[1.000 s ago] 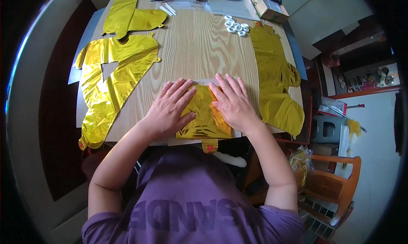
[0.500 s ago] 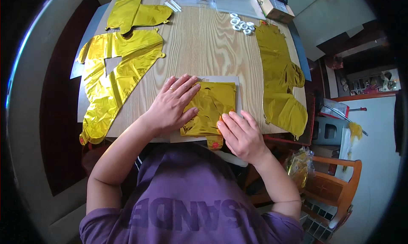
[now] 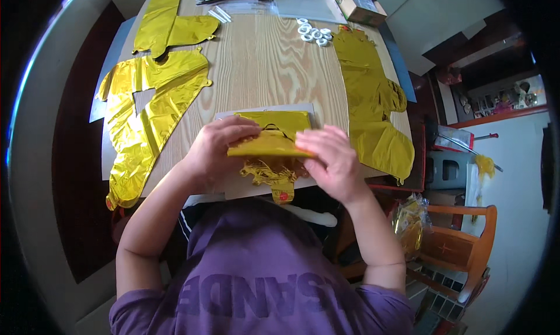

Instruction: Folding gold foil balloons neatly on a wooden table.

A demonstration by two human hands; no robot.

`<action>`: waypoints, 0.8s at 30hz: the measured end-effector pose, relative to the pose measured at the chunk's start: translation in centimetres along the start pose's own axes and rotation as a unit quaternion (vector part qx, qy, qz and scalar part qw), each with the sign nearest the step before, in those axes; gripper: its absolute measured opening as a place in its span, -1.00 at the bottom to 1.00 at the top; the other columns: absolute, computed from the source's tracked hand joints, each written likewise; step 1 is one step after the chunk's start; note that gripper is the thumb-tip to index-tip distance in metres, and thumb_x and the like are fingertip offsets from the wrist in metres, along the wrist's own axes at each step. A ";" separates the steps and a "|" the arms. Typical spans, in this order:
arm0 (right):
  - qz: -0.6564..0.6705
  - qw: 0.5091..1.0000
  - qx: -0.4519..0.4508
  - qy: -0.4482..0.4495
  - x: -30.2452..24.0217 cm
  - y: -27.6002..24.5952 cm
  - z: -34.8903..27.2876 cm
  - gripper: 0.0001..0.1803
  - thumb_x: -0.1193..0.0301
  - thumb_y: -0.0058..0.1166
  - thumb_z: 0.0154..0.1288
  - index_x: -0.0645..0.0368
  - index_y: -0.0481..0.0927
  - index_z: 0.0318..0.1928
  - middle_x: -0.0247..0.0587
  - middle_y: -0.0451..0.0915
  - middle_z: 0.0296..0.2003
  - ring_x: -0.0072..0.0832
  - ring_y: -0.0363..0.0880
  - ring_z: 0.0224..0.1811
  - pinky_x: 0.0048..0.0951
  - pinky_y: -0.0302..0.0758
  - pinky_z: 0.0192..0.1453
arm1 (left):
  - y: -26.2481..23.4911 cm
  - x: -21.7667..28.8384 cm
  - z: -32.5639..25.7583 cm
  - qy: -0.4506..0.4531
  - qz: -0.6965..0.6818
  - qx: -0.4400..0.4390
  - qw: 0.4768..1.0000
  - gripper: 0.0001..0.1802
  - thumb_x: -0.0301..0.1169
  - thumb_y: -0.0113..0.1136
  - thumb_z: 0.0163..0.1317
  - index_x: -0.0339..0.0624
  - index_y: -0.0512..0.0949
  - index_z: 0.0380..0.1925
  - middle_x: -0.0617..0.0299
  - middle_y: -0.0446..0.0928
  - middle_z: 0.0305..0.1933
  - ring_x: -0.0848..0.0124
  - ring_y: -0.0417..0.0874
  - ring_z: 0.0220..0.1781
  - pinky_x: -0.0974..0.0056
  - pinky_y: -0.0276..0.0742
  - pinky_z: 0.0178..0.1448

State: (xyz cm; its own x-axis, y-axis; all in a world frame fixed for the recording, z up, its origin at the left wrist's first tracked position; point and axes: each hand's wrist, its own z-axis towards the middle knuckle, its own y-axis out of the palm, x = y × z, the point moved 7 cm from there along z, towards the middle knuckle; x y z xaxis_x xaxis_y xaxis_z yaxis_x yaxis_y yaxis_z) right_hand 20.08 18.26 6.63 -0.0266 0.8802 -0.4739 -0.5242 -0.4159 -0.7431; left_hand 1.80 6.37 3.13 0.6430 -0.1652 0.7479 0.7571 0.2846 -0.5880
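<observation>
Two hands on one folded gold foil balloon [image 3: 271, 139], lifted off the light wood-grain tabletop [image 3: 262, 66] at 6 o'clock of the table, just above a pale flat sheet [image 3: 233, 186] lying there. Left hand [image 3: 219, 151] curled around the left end of the fold, fingertips pinching the top edge; right hand [image 3: 329, 160] clamped on the right end, fingers pressed together over the foil, thumb hidden beneath. Crinkled tail of the same balloon hanging below the fold toward the purple shirt [image 3: 256, 276].

Change versus a second ago: then both palms flat, fingers spread, foil pressed against the table; half a second ago right hand off the foil at the near edge, left hand alone holding it down. Now foil doubled over and raised between both hands. Judgement: flattening stage finished, folding stage under way, crease held along the upper edge.

Surroundings unchanged: large flat gold foil shape [image 3: 146, 113] at 9 o'clock, smaller gold foil piece [image 3: 166, 25] at 11 o'clock, long gold foil balloon [image 3: 373, 101] at 3 o'clock draped over the table edge, cluster of small white rings [image 3: 314, 33] at 1 o'clock, cardboard box [image 3: 359, 2] beyond them.
</observation>
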 end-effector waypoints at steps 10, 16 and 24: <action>0.139 0.943 -0.144 0.267 12.3 0.5 3.4 -0.72 0.51 0.17 0.35 0.20 0.71 0.04 -0.19 0.69 -0.13 -0.55 0.61 -0.16 -0.48 0.54 -0.02 | -1.6 -4.5 3.0 -0.178 -0.129 0.086 0.972 -0.76 -0.43 0.17 0.48 -0.34 0.65 0.02 0.28 0.72 -0.10 0.61 0.59 -0.12 0.39 0.54 0.04; 0.200 0.940 -0.199 0.190 14.5 4.0 5.1 -0.81 0.52 0.28 0.21 0.20 0.75 -0.14 -0.19 0.67 -0.27 -0.40 0.63 -0.25 -0.38 0.55 -0.07 | -2.2 -4.8 5.0 -0.181 -0.152 0.106 0.966 -0.75 -0.39 0.19 0.48 -0.32 0.67 0.02 0.31 0.72 -0.05 0.61 0.58 -0.01 0.36 0.50 0.14; 0.149 0.937 -0.263 0.173 14.1 4.0 6.4 -0.81 0.42 0.37 0.12 0.26 0.72 -0.29 -0.09 0.65 -0.35 -0.38 0.62 -0.26 -0.38 0.54 -0.11 | -1.8 -4.6 4.5 -0.176 -0.142 0.135 0.965 -0.75 -0.41 0.18 0.48 -0.34 0.67 0.00 0.30 0.72 -0.07 0.59 0.59 -0.03 0.37 0.51 0.12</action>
State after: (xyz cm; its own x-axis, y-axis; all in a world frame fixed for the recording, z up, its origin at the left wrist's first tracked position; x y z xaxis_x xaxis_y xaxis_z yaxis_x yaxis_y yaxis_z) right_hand 12.13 30.51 0.00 0.2205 0.6170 -0.7554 -0.0438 -0.7674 -0.6396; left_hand -2.99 10.91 2.17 0.2984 0.0449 0.9534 0.8086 0.5188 -0.2775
